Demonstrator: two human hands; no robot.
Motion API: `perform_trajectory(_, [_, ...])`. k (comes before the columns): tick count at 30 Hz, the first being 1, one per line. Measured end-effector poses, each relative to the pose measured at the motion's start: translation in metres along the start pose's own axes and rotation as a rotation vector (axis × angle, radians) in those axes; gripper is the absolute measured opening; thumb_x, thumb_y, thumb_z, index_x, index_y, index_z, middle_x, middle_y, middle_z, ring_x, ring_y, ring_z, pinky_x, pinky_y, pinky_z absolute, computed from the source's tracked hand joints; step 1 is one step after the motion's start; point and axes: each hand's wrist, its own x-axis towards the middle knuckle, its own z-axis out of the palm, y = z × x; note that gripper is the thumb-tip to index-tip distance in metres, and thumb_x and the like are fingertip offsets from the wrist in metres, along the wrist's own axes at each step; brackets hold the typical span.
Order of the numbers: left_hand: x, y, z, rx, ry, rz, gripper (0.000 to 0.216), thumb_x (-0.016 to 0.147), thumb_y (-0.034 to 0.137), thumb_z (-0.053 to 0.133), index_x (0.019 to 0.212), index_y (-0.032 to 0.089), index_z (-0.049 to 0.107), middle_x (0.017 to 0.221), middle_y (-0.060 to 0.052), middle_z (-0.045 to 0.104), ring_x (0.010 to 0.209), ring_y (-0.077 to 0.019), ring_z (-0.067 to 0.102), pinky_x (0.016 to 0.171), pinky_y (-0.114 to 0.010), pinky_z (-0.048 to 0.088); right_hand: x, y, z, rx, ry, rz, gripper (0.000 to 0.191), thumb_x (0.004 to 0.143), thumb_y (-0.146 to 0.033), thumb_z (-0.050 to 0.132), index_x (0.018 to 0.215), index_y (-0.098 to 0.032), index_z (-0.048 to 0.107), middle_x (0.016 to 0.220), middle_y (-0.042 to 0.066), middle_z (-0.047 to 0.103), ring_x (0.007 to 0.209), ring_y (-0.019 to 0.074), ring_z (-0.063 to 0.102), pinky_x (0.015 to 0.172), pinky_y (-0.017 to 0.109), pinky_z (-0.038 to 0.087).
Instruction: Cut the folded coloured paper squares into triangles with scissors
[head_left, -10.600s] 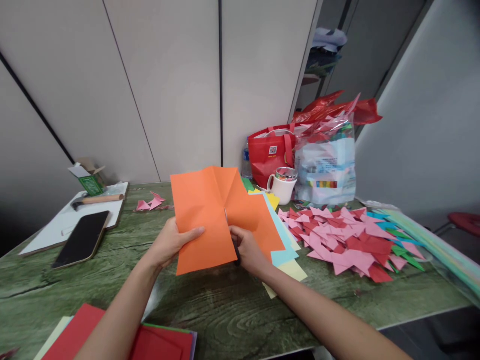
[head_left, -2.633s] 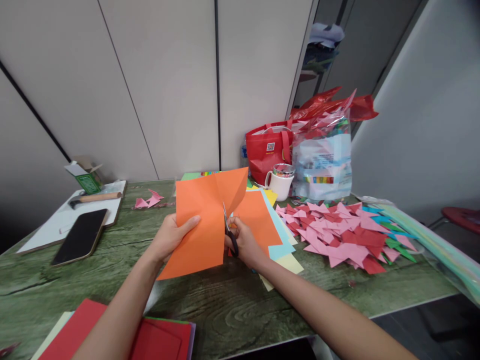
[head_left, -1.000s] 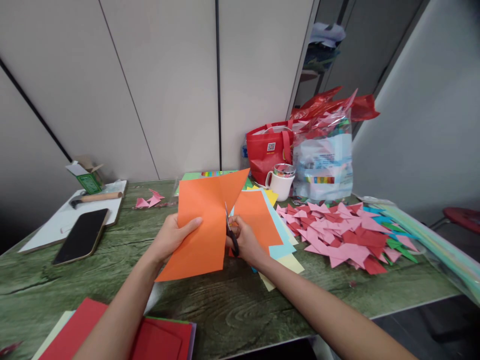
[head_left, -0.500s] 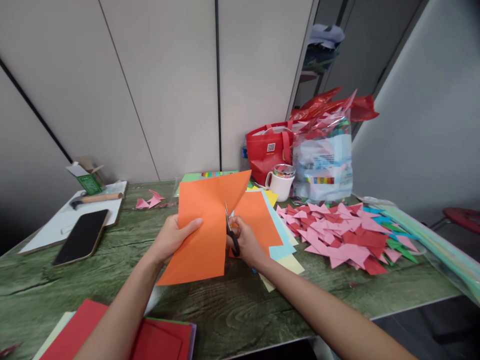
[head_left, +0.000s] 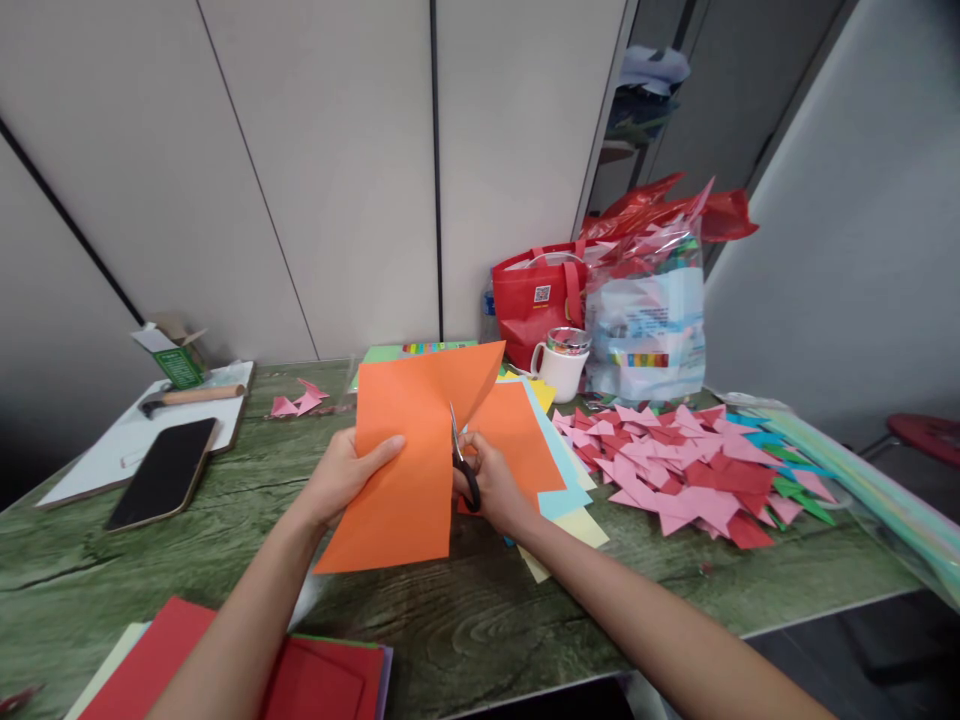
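A sheet of orange paper (head_left: 401,400) is held up over the table, its left edge pinched by my left hand (head_left: 346,478) with the thumb on top. My right hand (head_left: 491,485) grips a pair of scissors (head_left: 470,482) with black handles. The blades sit in a cut that runs up from the sheet's near edge, and the part right of the cut is lifted. Behind my right hand lies another orange sheet (head_left: 534,440) on top of pale blue paper (head_left: 568,497) and pale yellow paper (head_left: 589,527). The fingers inside the scissor loops are partly hidden.
To the right spreads a pile of pink and red folded paper pieces (head_left: 667,455). A white mug (head_left: 562,370), a red bag (head_left: 529,305) and a filled clear bag (head_left: 649,330) stand behind. A phone (head_left: 163,475), a hammer (head_left: 199,396) and red paper (head_left: 322,680) are at left.
Almost nothing differs. The lifted right part of the orange sheet has shifted very slightly to the right, and both hands keep their places.
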Motion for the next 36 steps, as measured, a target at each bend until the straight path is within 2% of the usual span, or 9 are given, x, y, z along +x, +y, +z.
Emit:
perform_trajectory(7, [0.0015, -0.0041, -0.0015, -0.014, 0.001, 0.010, 0.022, 0.065, 0.034, 0.065, 0.077, 0.016, 0.061, 0.063, 0.001, 0.067, 0.048, -0.0117, 0.058, 0.048, -0.022, 0.046, 0.0005, 0.0017, -0.0003, -0.004, 0.005, 0.001, 0.040, 0.057, -0.030, 0.067, 0.074, -0.022, 0.031, 0.038, -0.015, 0.041, 0.030, 0.0034, 0.034, 0.031, 0.013, 0.025])
perform_trajectory(13, [0.0021, -0.0078, -0.0026, -0.115, -0.057, -0.006, 0.025, 0.064, 0.034, 0.066, 0.080, 0.016, 0.061, 0.066, -0.002, 0.068, 0.054, -0.0157, 0.062, 0.051, -0.026, 0.049, 0.0001, -0.0012, 0.0009, 0.063, 0.015, 0.041, 0.034, 0.058, -0.027, 0.062, 0.072, -0.021, 0.032, 0.032, -0.016, 0.035, 0.027, 0.0023, 0.026, 0.030, 0.013, 0.022])
perform_trajectory(20, [0.0057, -0.0082, -0.0067, -0.244, -0.077, 0.015, 0.024, 0.065, 0.032, 0.066, 0.082, 0.015, 0.060, 0.074, -0.005, 0.069, 0.060, -0.0161, 0.063, 0.055, -0.026, 0.051, -0.0001, -0.0007, 0.0006, 0.037, 0.022, 0.078, 0.035, 0.056, -0.026, 0.064, 0.071, -0.022, 0.032, 0.037, -0.015, 0.037, 0.028, 0.0030, 0.030, 0.030, 0.014, 0.025])
perform_trajectory(24, [0.0073, -0.0088, -0.0071, -0.235, -0.020, 0.016, 0.024, 0.065, 0.033, 0.066, 0.080, 0.015, 0.060, 0.069, -0.003, 0.068, 0.055, -0.0159, 0.062, 0.052, -0.027, 0.051, -0.0007, 0.0028, 0.0013, 0.025, 0.004, 0.037, 0.037, 0.056, -0.026, 0.064, 0.069, -0.022, 0.030, 0.038, -0.015, 0.034, 0.029, 0.0029, 0.029, 0.031, 0.014, 0.026])
perform_trajectory(30, [0.0045, -0.0090, -0.0033, -0.097, -0.024, -0.018, 0.022, 0.063, 0.033, 0.067, 0.073, 0.015, 0.060, 0.062, -0.001, 0.067, 0.049, -0.0141, 0.060, 0.044, -0.023, 0.048, 0.0025, 0.0068, -0.0024, 0.049, -0.007, -0.065, 0.039, 0.056, -0.021, 0.065, 0.072, -0.022, 0.029, 0.048, -0.013, 0.044, 0.037, 0.0038, 0.039, 0.038, 0.014, 0.030])
perform_trajectory(36, [0.0004, -0.0023, -0.0004, -0.105, -0.044, -0.041, 0.023, 0.064, 0.034, 0.066, 0.074, 0.015, 0.058, 0.060, 0.000, 0.066, 0.047, -0.0136, 0.059, 0.043, -0.023, 0.046, 0.0029, 0.0062, -0.0034, 0.031, -0.005, -0.111, 0.041, 0.056, -0.022, 0.066, 0.073, -0.022, 0.029, 0.055, -0.010, 0.049, 0.044, 0.0049, 0.044, 0.043, 0.016, 0.033])
